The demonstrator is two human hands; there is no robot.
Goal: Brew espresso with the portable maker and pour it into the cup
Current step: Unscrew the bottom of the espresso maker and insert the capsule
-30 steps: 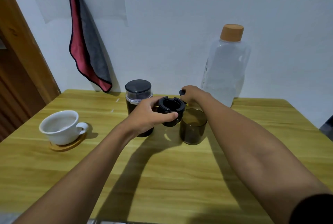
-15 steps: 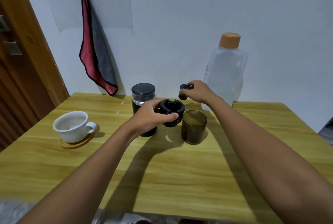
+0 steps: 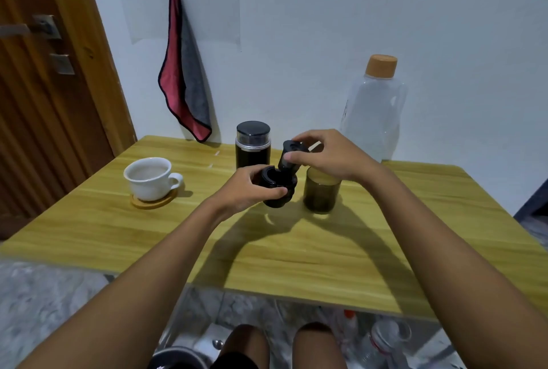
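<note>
1. Wooden bench [image 3: 118, 235] by white wall; early stage, by the look.
2. Gripping maker [image 3: 292, 187] in left hand [image 3: 243, 190], over mid-bench.
3. Pinching insert [image 3: 292, 146] in right hand [image 3: 332, 158], tilted at maker's mouth.
4. Cup [image 3: 148, 181] at left edge, seemingly empty; brewing, pouring yet to do.

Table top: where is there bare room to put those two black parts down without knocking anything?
Bare wood lies along the near edge of the table between the forearms, between the white cup and the left hand, and right of the dark tumbler toward the right edge. Crowded: the back centre, where black canister, tumbler, water bottle and right hand cluster.
</note>
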